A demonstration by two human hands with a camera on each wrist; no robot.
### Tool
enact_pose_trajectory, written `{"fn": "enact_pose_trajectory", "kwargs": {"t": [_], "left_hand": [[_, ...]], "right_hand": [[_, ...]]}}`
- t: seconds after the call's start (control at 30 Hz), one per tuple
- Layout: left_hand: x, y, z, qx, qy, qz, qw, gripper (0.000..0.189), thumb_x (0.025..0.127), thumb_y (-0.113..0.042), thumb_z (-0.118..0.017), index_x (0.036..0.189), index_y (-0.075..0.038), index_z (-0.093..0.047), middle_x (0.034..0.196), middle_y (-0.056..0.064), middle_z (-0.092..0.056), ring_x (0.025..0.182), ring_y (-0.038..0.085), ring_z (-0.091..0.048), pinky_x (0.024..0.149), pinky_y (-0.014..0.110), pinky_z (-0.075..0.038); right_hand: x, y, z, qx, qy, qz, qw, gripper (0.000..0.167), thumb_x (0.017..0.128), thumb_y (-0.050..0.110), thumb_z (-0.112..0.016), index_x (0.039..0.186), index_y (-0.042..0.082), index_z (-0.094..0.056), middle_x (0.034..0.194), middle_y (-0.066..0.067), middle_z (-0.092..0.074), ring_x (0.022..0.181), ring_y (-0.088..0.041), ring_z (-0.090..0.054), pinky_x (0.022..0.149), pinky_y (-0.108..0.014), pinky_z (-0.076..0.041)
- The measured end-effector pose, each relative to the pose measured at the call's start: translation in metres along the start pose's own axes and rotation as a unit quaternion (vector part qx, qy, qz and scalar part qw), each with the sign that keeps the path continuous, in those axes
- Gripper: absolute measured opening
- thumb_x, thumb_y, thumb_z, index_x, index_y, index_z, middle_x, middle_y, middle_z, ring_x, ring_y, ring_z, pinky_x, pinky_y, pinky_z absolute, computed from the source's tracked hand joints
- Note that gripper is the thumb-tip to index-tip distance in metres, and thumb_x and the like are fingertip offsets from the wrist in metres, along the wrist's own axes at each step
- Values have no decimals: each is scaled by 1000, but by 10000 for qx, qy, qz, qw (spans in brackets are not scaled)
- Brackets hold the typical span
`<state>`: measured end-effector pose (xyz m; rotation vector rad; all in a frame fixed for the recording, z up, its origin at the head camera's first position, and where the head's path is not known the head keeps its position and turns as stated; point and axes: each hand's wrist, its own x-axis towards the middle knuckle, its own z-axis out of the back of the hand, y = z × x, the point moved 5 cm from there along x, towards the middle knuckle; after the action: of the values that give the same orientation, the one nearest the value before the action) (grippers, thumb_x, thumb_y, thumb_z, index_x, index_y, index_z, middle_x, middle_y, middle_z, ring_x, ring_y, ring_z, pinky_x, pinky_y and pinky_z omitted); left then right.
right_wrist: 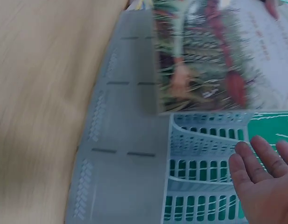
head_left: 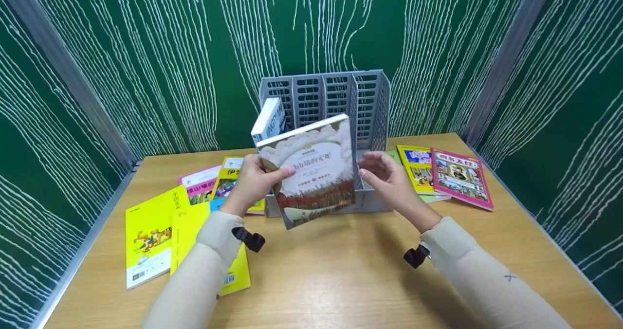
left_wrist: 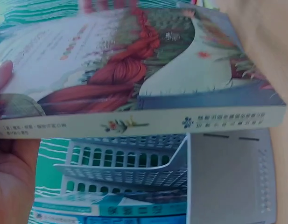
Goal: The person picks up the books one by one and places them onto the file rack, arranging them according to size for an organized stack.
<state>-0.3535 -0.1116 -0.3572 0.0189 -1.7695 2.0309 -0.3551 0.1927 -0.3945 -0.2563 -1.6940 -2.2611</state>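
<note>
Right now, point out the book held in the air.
The pale-covered book in the left hand; the other books lie on the table or stand in the rack.

Behind the book (head_left: 316, 173) it holds, most of the left hand's (head_left: 256, 182) fingers are hidden, as is the rack's (head_left: 377, 203) lower middle. The right wrist view blurs that cover and cuts it off at the top. The left sleeve (head_left: 199, 270) partly covers a yellow book (head_left: 182, 231). Just beyond the right hand (head_left: 389, 175), a green book (head_left: 394, 157) is mostly hidden.
</note>
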Motion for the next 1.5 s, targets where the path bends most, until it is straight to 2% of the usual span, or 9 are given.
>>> {"fn": "enact_pose_trajectory", "kwargs": {"t": [0.2,0.37,0.6,0.7,0.83,0.97,1.1,1.33,1.5], "left_hand": [[-7,-10,15,142,-585,-134,9981,38,102,-15,-77,139,-9,-70,132,9,-79,113,25,-79,97,39,-66],[-11,-26,26,274,-1188,-458,9915,32,101,-11,-77,133,-6,-74,125,12,-81,104,22,-81,89,34,-68],[-20,-45,36,693,-2038,-959,9719,31,100,-12,-79,130,-3,-75,123,13,-82,106,25,-82,87,28,-67],[-23,-51,39,935,-2339,-1190,9604,30,100,-12,-79,128,-1,-76,122,14,-82,106,27,-81,86,24,-66],[-26,-57,41,1147,-2713,-1329,9464,31,99,-12,-79,127,1,-76,122,15,-81,105,29,-81,83,20,-64],[-28,-61,43,1298,-3081,-1398,9320,32,100,-12,-79,129,2,-75,125,16,-81,105,31,-81,78,17,-63],[-29,-64,44,1372,-3456,-1513,9159,32,100,-12,-78,128,4,-75,123,17,-81,100,32,-82,70,15,-61],[-20,-66,40,1717,-3854,-1788,8888,29,99,-9,-76,122,9,-76,116,22,-81,72,20,-71,52,11,-39],[-10,-59,33,1861,-3976,-1853,8792,30,100,-6,-74,126,9,-74,121,24,-79,81,29,-78,49,14,-34]], "right_hand": [[4,-19,-5,-1072,303,150,9937,35,108,13,-67,140,-1,-66,143,-22,-68,136,-41,-63,121,-56,-49],[4,-33,-11,-2155,555,36,9749,35,106,18,-70,138,3,-69,147,-22,-64,142,-45,-57,122,-65,-44],[4,-52,-17,-2861,931,-869,9497,49,107,32,-70,151,11,-62,164,-23,-49,155,-47,-43,127,-67,-36],[5,-58,-20,-3049,1063,-989,9413,52,107,33,-70,153,11,-60,163,-22,-52,154,-47,-45,126,-67,-37],[7,-59,-25,-3277,1218,-843,9331,48,109,31,-67,149,5,-62,152,-21,-64,143,-43,-58,121,-63,-46],[8,-60,-29,-3425,1360,-920,9251,45,112,32,-61,146,2,-65,139,-20,-72,119,-36,-70,109,-57,-58],[8,-60,-29,-3448,1424,-1073,9216,44,113,33,-59,145,2,-66,129,-17,-76,102,-29,-68,100,-51,-62],[10,-60,-29,-3635,1395,-794,9177,42,113,33,-59,138,1,-70,126,-19,-77,105,-32,-70,101,-55,-60],[10,-61,-29,-3621,1383,-832,9181,42,113,34,-59,138,2,-70,128,-19,-77,110,-33,-70,106,-56,-58]]}}
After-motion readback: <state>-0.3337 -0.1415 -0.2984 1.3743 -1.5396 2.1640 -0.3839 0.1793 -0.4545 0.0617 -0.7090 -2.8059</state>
